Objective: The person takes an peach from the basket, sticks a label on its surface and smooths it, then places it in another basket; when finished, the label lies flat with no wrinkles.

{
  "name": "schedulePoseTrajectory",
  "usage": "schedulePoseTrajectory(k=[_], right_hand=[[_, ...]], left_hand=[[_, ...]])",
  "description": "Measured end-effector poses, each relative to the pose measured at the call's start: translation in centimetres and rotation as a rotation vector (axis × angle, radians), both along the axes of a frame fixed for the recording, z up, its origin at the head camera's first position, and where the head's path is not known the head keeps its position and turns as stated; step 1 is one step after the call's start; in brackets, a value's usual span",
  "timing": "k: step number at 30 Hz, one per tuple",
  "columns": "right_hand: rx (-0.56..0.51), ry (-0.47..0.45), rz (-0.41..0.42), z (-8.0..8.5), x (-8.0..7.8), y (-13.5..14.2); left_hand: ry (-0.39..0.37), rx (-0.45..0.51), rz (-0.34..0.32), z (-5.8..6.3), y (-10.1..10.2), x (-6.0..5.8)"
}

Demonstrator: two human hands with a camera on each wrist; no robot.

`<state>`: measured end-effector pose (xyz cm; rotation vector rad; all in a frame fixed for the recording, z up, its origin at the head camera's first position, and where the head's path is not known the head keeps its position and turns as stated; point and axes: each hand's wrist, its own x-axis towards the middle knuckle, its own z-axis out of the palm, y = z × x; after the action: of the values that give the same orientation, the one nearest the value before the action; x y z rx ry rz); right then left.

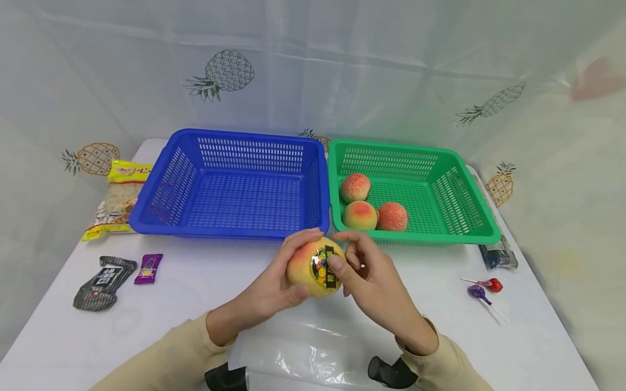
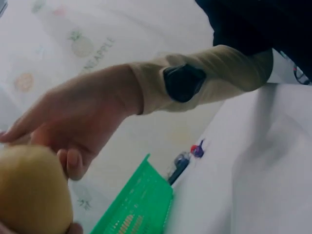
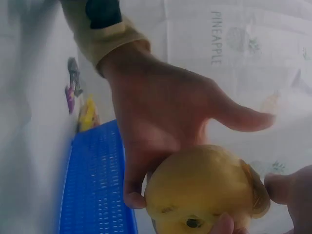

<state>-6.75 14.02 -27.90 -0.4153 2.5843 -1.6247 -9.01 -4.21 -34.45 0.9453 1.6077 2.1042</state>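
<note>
A yellow and red peach (image 1: 300,269) is held above the near side of the table. My left hand (image 1: 274,290) grips it, with a thumb on its near side and fingers over the top. A glossy round sticker (image 1: 320,266) with black strips and fruit pictures shows on the peach. My right hand (image 1: 374,282) has its thumb on that sticker, the other fingers bent beside it. In the right wrist view, an edge of the sticker (image 3: 261,197) stands out from the peach near the thumb. The right fingertips' hold is partly hidden.
Behind stand a blue basket (image 1: 230,231) and a green basket (image 1: 440,237) with several peaches (image 1: 393,217). Snack packs (image 1: 105,282) lie left, lollipops (image 1: 479,293) and a dark packet (image 1: 499,255) right. Clear plastic (image 1: 313,347) lies below my hands.
</note>
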Motion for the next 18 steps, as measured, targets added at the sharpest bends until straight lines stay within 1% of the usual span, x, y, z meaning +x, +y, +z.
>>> schedulePoseTrajectory(k=[2,4,5,7,8,11,14,15,18], right_hand=[[0.039,0.021,0.007,-0.1,-0.1,0.0],[0.082,0.046,0.014,-0.7,-0.3,0.2],[0.092,0.056,0.022,-1.1,-0.5,0.3],[0.081,0.037,0.048,-2.1,-0.8,0.6],[0.057,0.014,0.068,-2.5,-1.1,0.8],[-0.064,-0.104,0.143,-3.4,-1.6,1.0],[-0.162,-0.226,0.172,-3.3,-1.9,1.1],[-0.165,-0.252,0.166,-3.1,-1.9,1.0],[-0.096,-0.277,0.127,-2.2,-1.9,0.7]], left_hand=[[0.005,-0.061,0.084,-0.2,0.5,0.1],[-0.039,-0.117,0.153,-0.4,1.0,0.4],[-0.069,-0.133,0.176,-0.5,1.1,0.5],[-0.108,-0.155,0.208,-0.6,1.3,0.7],[-0.122,-0.171,0.221,-0.7,1.4,0.8],[-0.135,-0.224,0.259,-0.9,1.5,1.0],[-0.184,-0.281,0.269,-0.9,1.4,0.9],[-0.201,-0.295,0.269,-0.9,1.4,0.8],[-0.239,-0.318,0.258,-0.7,1.4,0.7]])
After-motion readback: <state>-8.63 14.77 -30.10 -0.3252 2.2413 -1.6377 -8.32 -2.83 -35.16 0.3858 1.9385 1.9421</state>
